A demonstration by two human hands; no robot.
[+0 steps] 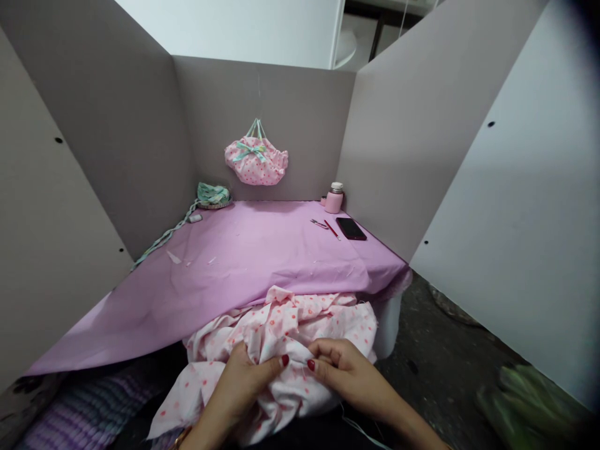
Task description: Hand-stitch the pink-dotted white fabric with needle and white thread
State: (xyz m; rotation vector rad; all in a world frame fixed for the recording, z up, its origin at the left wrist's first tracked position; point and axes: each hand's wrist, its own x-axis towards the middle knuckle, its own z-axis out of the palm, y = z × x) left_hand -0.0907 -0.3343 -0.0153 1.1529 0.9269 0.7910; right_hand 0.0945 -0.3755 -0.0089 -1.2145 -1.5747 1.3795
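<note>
Pink-white fabric with red dots [323, 312] lies bunched over my lap and against the table's front edge. My left hand [250, 375] is closed on a fold of it, with the thumb on top. Opposite, my right hand [340, 369] is closed in a pinch, with thumb and forefinger at the same fold. Between the two thumbs shows a thin dark sliver that looks like a sewing needle [299, 361]; its ends are hard to make out. A pale thread [349, 420] trails below my right hand. The fingers under the cloth are hidden.
A pink cloth [281, 244] covers the table, with grey panels around it. At the back right are a pink bottle [334, 199], phone [351, 229], red pencil [332, 230] and small snips [319, 224]. A dotted pouch [257, 165] hangs centrally; green fabric [213, 194] sits left.
</note>
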